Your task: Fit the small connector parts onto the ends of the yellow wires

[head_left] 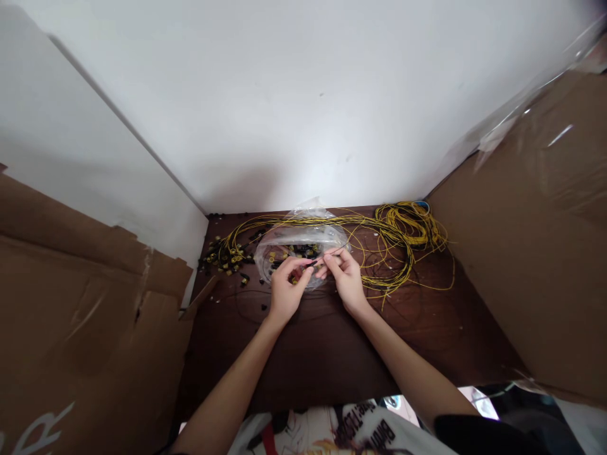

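While the left hand (286, 287) and the right hand (345, 277) meet over the dark table (322, 354), their fingertips pinch one thin black wire (317, 261) between them. Under it lies a clear plastic bag (298, 243). Yellow wires (403, 237) spread behind, with small black and yellow plugs (226, 256) to the left.

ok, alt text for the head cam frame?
Seen from above, a person's left hand and right hand pinch a small dark part together over a clear plastic bag on a dark wooden table. Yellow cables loop behind it, between cardboard sheets and a white wall.
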### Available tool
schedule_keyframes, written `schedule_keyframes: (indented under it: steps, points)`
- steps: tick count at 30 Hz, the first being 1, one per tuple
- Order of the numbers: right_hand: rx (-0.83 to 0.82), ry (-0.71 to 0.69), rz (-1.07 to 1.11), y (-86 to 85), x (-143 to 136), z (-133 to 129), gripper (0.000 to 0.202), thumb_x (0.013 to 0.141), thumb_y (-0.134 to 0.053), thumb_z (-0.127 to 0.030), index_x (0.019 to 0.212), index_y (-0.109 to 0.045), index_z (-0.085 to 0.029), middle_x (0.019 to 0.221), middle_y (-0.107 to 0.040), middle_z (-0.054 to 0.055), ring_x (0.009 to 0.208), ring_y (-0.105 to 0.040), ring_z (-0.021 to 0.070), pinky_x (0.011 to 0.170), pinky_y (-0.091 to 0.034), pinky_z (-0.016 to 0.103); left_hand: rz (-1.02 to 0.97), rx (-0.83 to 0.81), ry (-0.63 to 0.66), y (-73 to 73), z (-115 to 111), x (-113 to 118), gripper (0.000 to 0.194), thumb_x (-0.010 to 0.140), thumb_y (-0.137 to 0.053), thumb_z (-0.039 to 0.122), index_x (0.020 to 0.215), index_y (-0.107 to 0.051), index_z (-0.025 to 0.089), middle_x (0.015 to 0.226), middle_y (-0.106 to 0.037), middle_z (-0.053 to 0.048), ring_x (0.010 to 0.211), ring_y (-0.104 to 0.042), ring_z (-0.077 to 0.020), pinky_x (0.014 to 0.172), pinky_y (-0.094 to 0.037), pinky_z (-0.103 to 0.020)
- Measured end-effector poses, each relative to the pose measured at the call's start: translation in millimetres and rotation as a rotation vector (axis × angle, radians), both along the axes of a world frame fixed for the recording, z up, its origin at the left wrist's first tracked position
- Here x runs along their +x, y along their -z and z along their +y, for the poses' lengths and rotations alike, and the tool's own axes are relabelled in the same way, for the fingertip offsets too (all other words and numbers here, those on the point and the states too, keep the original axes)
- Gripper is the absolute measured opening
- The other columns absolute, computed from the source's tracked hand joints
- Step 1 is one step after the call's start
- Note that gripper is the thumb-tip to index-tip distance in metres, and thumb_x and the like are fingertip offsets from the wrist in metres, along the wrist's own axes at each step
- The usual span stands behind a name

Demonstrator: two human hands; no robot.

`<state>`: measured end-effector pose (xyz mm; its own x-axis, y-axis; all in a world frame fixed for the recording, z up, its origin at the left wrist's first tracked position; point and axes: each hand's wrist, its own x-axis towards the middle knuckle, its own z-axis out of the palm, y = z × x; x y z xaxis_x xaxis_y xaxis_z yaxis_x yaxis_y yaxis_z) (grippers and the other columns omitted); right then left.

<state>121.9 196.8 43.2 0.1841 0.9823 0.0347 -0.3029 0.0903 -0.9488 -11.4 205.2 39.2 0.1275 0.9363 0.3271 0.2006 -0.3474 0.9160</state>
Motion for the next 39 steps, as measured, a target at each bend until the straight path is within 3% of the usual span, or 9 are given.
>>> schedule_keyframes:
  steps: [11, 22, 39]
  points:
    - [-0.038, -0.032, -0.071, -6.6, -0.2, -1.5, 0.024, 0.069, -0.07, -0.038, 0.077, -0.059, -0.018, 0.065, -0.061, -0.003, 0.052, -0.06, 0.0106, 0.051, -0.047, 0.023, 0.024, 0.005, -0.003, -2.5, 0.0, -0.6, 0.012, 0.08, -0.059, 0.021, 0.089, -0.066, 0.016, 0.08, -0.062, -0.003, 0.064, -0.051, -0.0104, 0.059, -0.041, -0.022]
    - [-0.014, -0.023, 0.015, -0.3, 0.8, -0.1, 0.025, 0.076, -0.063, -0.039, 0.086, -0.05, -0.02, 0.067, -0.065, -0.004, 0.046, -0.059, 0.0098, 0.048, -0.046, 0.021, 0.007, 0.005, -0.007, -1.0, 0.4, 0.1, 0.013, 0.08, -0.06, 0.023, 0.088, -0.066, 0.016, 0.079, -0.061, -0.004, 0.065, -0.052, -0.0109, 0.059, -0.041, -0.022]
    - [-0.034, -0.028, -0.084, -6.3, 1.2, -1.6, 0.022, 0.072, -0.068, -0.038, 0.078, -0.061, -0.017, 0.065, -0.063, -0.001, 0.05, -0.06, 0.0106, 0.051, -0.046, 0.023, -0.002, 0.001, -0.012, -2.9, 0.1, 0.4, 0.013, 0.079, -0.06, 0.023, 0.088, -0.066, 0.016, 0.079, -0.062, -0.003, 0.063, -0.052, -0.0105, 0.059, -0.041, -0.022]
